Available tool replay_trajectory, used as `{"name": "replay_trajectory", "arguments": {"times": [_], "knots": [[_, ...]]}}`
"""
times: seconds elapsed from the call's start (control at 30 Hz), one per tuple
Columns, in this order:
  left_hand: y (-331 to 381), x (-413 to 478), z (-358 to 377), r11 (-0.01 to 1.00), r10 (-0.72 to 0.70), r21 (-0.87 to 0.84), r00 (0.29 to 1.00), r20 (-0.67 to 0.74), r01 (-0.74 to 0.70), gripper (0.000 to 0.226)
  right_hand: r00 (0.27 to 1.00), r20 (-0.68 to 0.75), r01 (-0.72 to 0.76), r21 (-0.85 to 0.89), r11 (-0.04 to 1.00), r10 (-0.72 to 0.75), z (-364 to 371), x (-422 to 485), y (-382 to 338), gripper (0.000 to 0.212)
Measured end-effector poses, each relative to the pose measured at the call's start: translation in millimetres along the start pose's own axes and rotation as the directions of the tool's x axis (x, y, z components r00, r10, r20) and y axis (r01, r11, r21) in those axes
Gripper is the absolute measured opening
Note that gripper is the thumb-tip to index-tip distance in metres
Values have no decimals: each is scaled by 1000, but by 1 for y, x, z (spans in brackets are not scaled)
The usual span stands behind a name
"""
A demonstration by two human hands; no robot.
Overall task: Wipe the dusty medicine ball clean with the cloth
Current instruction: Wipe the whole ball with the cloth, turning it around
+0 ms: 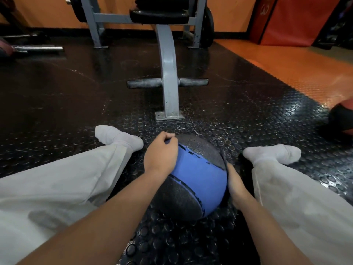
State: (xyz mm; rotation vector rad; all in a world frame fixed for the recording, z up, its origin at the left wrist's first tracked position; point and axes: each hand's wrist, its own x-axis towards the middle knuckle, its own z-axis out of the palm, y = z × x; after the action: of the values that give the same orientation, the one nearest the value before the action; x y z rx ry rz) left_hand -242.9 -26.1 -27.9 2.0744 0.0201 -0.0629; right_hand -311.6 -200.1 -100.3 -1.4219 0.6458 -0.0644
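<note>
Pinched a small dark scrap, likely the cloth (pixel 168 141), in the curled left hand (pixel 161 155) against the upper left of the medicine ball (pixel 200 180). Braced the ball's right side with the right hand (pixel 236 186), fingers hidden, grip impossible to tell. Wedged the blue-and-grey ball on the studded black floor (pixel 76 111) between outstretched legs (pixel 66 184), probably against rolling. Sat facing a grey machine frame (pixel 169 73), with another ball (pixel 342 119) far right.
</note>
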Motion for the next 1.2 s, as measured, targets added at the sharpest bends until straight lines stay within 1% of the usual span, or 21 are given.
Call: {"name": "replay_trajectory", "arguments": {"times": [0.07,0.1,0.13,0.17,0.23,0.27,0.3,0.33,0.37,0.4,0.47,0.53,0.6,0.63,0.73,0.8,0.9,1.0,1.07,1.13,1.2], "knots": [[-3,-5,0,999,-1,33,999,-52,3,20,999,19,33,-81,996,-31,6,-3,-14,44],[-4,-6,1,999,-9,47,998,-70,13,21,993,39,115,-183,976,-110,9,-4,-25,45],[-5,-7,2,998,-19,58,996,-85,24,23,977,70,213,-326,921,-201,14,-6,-36,45],[-4,-6,3,997,-29,64,995,-95,35,25,956,104,289,-494,820,-274,21,-10,-47,42],[-2,-4,10,998,-43,35,995,-89,47,29,915,172,354,-775,524,-364,37,-19,-61,41],[-2,-3,13,999,-35,-10,997,-70,34,31,899,189,359,-835,417,-396,44,-24,-67,42],[-3,-4,15,997,-7,-76,999,-42,4,32,886,201,369,-852,370,-418,49,-23,-70,42],[-5,-7,15,989,39,-141,999,-14,-40,33,884,213,378,-850,367,-417,50,-21,-75,40],[-10,-12,15,977,106,-185,994,7,-103,35,896,214,374,-835,403,-388,49,-13,-78,39],[-17,-18,14,966,193,-179,981,14,-187,36,917,208,353,-819,453,-340,46,-3,-82,38],[-28,-32,17,932,362,-33,932,2,-361,39,949,185,297,-798,525,-256,39,13,-90,38],[-31,-39,24,899,437,63,899,-43,-434,47,955,172,279,-792,542,-241,37,20,-93,38],[-25,-32,30,904,424,89,904,-59,-419,50,947,164,291,-803,521,-276,38,10,-91,41],[-22,-24,32,911,406,98,913,-48,-400,50,936,168,306,-824,477,-310,39,0,-89,43],[-10,5,26,954,286,90,958,17,-286,42,864,248,368,-905,214,-438,51,-39,-72,50],[-6,20,22,976,216,22,975,50,-218,35,842,278,373,-919,127,-462,61,-50,-64,52],[-10,25,21,974,224,-54,971,79,-220,32,900,227,301,-942,152,-373,71,-31,-84,50],[-19,22,22,951,301,-84,953,35,-298,39,968,197,236,-927,291,-156,81,23,-117,49],[-19,19,24,948,308,-89,951,5,-306,42,969,237,245,-903,353,-67,84,48,-126,48],[-16,21,25,957,271,-108,962,11,-268,45,972,217,235,-903,359,-91,83,53,-126,49],[-11,30,24,979,192,-75,980,47,-188,40,969,189,233,-918,321,-161,80,35,-117,48]]}}
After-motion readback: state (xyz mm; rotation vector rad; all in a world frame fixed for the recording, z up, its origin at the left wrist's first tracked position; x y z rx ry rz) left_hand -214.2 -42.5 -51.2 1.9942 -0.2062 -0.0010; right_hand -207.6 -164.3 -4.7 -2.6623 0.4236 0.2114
